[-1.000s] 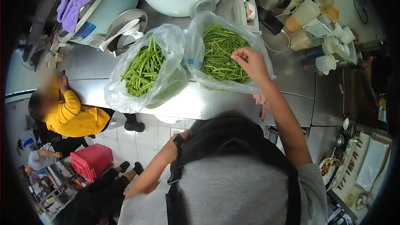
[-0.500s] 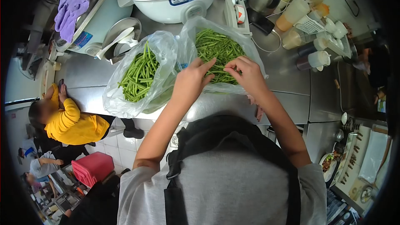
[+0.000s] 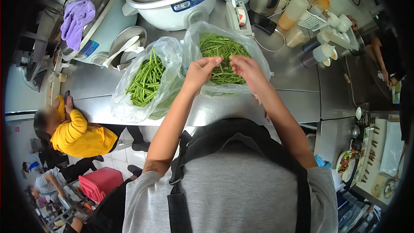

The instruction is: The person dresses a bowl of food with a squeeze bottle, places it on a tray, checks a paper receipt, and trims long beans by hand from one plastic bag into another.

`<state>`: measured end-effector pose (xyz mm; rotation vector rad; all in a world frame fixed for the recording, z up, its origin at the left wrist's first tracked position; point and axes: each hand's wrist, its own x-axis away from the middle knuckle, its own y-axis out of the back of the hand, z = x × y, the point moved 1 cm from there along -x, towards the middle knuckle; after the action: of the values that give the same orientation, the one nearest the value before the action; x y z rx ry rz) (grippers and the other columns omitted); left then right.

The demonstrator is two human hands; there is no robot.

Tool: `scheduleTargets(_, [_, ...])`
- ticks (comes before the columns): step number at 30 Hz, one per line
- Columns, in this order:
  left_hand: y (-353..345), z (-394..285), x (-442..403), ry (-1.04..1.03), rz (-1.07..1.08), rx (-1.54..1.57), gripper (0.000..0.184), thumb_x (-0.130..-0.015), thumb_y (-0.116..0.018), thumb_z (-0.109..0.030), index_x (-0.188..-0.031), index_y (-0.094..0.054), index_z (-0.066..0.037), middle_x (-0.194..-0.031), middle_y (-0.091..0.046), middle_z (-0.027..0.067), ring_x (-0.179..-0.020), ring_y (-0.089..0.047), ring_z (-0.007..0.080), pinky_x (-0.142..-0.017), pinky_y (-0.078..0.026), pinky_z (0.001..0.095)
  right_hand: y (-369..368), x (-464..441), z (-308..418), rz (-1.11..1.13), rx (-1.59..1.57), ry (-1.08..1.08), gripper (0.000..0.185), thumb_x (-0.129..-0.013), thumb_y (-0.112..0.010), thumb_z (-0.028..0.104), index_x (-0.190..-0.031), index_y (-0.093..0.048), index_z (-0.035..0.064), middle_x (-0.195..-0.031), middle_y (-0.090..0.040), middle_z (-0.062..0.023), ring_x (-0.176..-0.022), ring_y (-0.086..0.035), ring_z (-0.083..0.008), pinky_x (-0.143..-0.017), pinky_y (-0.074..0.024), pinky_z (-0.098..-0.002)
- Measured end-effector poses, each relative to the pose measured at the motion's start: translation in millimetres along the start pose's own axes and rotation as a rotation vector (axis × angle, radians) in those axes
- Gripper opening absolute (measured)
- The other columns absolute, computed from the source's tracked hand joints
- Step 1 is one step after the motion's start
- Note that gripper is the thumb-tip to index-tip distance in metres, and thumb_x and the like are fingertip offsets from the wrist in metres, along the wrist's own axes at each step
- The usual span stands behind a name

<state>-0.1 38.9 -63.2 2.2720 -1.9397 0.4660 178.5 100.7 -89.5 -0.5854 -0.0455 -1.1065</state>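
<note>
Two clear plastic bags of green beans lie on the steel counter. The right-hand bag point(image 3: 262, 60) holds a heap of thin green beans point(image 3: 215, 47), and both my hands are over it. My left hand point(image 3: 199, 73) is closed, thumb and forefinger pinched together on what looks like a green bean, mostly hidden. Close beside it, my right hand point(image 3: 249, 71) has its fingers drawn together, slightly blurred; what they grip is too small to make out. Trimmed-looking green beans point(image 3: 146, 77) fill the left-hand bag point(image 3: 170, 54), which neither hand touches.
Behind the bags stand a large white cooker point(image 3: 172, 13), a metal bowl point(image 3: 125, 39) with a white ladle and a power strip point(image 3: 239, 17). Sauce bottles point(image 3: 319, 54) are at right. A person in yellow point(image 3: 86, 133) is at the counter's left end.
My left hand has lifted from the beans and its spread fingers have closed into a pinch. My right hand has risen slightly and moved left. The whole view has shifted a little.
</note>
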Motion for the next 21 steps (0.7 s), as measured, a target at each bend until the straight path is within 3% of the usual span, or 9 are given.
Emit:
scheduleTargets(4, [0, 3, -8, -0.017, 0.001, 0.044, 0.028, -0.093, -0.065, -0.024, -0.109, -0.070, -0.002, -0.072, -0.060, -0.0043, -0.056, -0.040, 0.0022, -0.051, -0.032, 0.0198, -8, 13, -6, 0.169, 0.209, -0.153, 0.027, -0.098, -0.054, 0.021, -0.113, -0.065, 0.0020, -0.086, -0.063, 0.0000, -0.067, -0.052, -0.0076, -0.064, -0.0459, -0.0236])
scheduleTargets(6, [-2, 4, -9, -0.046, -0.023, -0.022, 0.029, -0.092, -0.066, -0.022, -0.111, -0.069, 0.000, -0.073, -0.062, -0.0022, -0.056, -0.042, 0.0035, -0.051, -0.035, 0.0205, -12, 17, -3, 0.222, 0.426, -0.081, 0.025, -0.097, -0.056, 0.022, -0.108, -0.068, 0.0032, -0.081, -0.064, -0.0014, -0.065, -0.053, -0.0081, -0.062, -0.0449, -0.0244])
scheduleTargets(9, [-11, -4, 6, -0.514, -0.331, -0.561, 0.027, -0.085, -0.069, -0.015, -0.109, -0.070, -0.003, -0.090, -0.066, 0.0058, -0.071, -0.055, 0.0164, -0.066, -0.046, 0.0302, -15, 20, 1, 0.175, 0.761, 0.155, 0.023, -0.096, -0.058, 0.024, -0.098, -0.071, 0.0044, -0.072, -0.063, -0.0031, -0.061, -0.053, -0.0088, -0.059, -0.0432, -0.0258])
scheduleTargets(12, [-20, -26, 20, -1.004, -0.399, -1.100, 0.038, -0.080, -0.069, -0.008, -0.118, -0.068, -0.009, -0.105, -0.062, 0.0079, -0.092, -0.057, 0.0223, -0.087, -0.044, 0.0371, -19, 22, 13, 0.137, 0.925, 0.345, 0.023, -0.093, -0.062, 0.025, -0.091, -0.071, 0.0043, -0.066, -0.060, -0.0053, -0.060, -0.053, -0.0095, -0.057, -0.0425, -0.0270])
scheduleTargets(16, [-11, -18, 16, -0.850, -0.180, -1.192, 0.037, -0.078, -0.067, -0.007, -0.114, -0.072, -0.018, -0.115, -0.059, 0.0087, -0.111, -0.051, 0.0291, -0.102, -0.033, 0.0436, -17, 13, 20, 0.151, 0.872, 0.397, 0.024, -0.093, -0.063, 0.025, -0.088, -0.070, 0.0031, -0.062, -0.056, -0.0015, -0.057, -0.049, -0.0077, -0.055, -0.0399, -0.0258])
scheduleTargets(19, [-9, -28, 11, -0.696, -0.168, -1.042, 0.033, -0.079, -0.068, -0.008, -0.111, -0.073, -0.019, -0.116, -0.059, 0.0091, -0.113, -0.050, 0.0307, -0.105, -0.031, 0.0441, -18, 1, 23, 0.191, 0.527, 0.106, 0.025, -0.096, -0.060, 0.025, -0.092, -0.068, 0.0018, -0.064, -0.051, 0.0032, -0.058, -0.042, -0.0046, -0.055, -0.0360, -0.0227])
scheduleTargets(21, [-8, -36, 8, -0.612, -0.171, -0.891, 0.030, -0.080, -0.069, -0.009, -0.108, -0.075, -0.016, -0.120, -0.059, 0.0101, -0.112, -0.051, 0.0323, -0.104, -0.033, 0.0448, -28, -2, 23, 0.245, 0.254, 0.063, 0.025, -0.098, -0.058, 0.025, -0.097, -0.066, 0.0015, -0.067, -0.046, 0.0054, -0.059, -0.038, -0.0035, -0.055, -0.0334, -0.0210])
